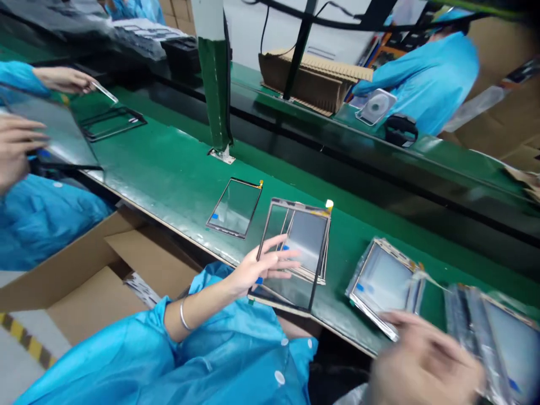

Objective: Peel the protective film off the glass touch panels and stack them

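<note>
My left hand [268, 264] grips a clear touch-screen glass panel [301, 289] with a dark border by its left edge. The fingers show through the glass. The panel is tilted above the table's near edge, with a gold flex tab at its top right corner. Behind it, more panels [324, 274] lie on the table, partly seen through the glass. My right hand [430, 360] is smeared by motion near the lower right edge of a stack of panels [386, 278]; whether it holds anything does not show. A single glass panel [236, 207] lies flat to the left.
More film-wrapped panels [512, 337] lie at the far right of the green table [169, 163]. A green post [214, 95] rises from the table. At left, a co-worker's hands [67, 79] handle another panel [54, 126]. A cardboard box [93, 281] stands below the edge.
</note>
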Available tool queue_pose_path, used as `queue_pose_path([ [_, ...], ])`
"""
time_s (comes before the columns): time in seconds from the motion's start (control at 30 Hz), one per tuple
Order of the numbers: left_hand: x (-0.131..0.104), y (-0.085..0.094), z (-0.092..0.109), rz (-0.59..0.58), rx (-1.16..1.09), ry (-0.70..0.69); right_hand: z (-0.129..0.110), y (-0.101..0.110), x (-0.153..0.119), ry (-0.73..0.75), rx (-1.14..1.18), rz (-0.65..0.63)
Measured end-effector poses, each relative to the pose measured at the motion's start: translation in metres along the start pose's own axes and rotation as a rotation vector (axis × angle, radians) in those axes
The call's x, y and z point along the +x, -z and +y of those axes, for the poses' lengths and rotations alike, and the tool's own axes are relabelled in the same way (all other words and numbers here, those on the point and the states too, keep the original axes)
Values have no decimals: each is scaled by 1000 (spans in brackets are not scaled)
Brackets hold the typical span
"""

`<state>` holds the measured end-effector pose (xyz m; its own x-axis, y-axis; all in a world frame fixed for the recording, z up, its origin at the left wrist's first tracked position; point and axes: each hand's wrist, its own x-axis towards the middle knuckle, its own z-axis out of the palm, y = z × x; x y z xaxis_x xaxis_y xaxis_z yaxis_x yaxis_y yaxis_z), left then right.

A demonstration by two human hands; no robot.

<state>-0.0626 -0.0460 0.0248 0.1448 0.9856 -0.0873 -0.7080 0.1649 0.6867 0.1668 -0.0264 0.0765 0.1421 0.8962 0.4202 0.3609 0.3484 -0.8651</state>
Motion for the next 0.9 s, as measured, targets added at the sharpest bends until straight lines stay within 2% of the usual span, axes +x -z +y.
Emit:
queue_pose_path([
  [0.03,1,-4,5,13,9,-33,7,-5,-20,-58,-9,22],
  [0.1,0,-12,11,23,22,-94,17,-18,-51,-199,22,-31],
  [0.17,-2,-19,14,19,34,-142,22,-28,-67,-298,91,-138],
  [0.23,-5,-24,14,11,44,-182,23,-34,-70,-308,148,-147],
  [0.4,-13,-28,13,-12,66,-283,22,-33,-63,-227,174,-149],
  [0.57,-22,-31,13,-51,128,-365,22,-33,-63,-200,172,-202],
  [0.67,-27,-36,9,-61,161,-414,19,-36,-63,-90,83,-189],
  [0.73,-27,-39,6,-14,185,-443,15,-36,-66,60,1,-166],
  [0.8,-22,-39,4,87,193,-490,11,-32,-73,172,-4,-185],
  [0.9,-8,-25,16,263,183,-543,13,-16,-83,137,100,-278],
])
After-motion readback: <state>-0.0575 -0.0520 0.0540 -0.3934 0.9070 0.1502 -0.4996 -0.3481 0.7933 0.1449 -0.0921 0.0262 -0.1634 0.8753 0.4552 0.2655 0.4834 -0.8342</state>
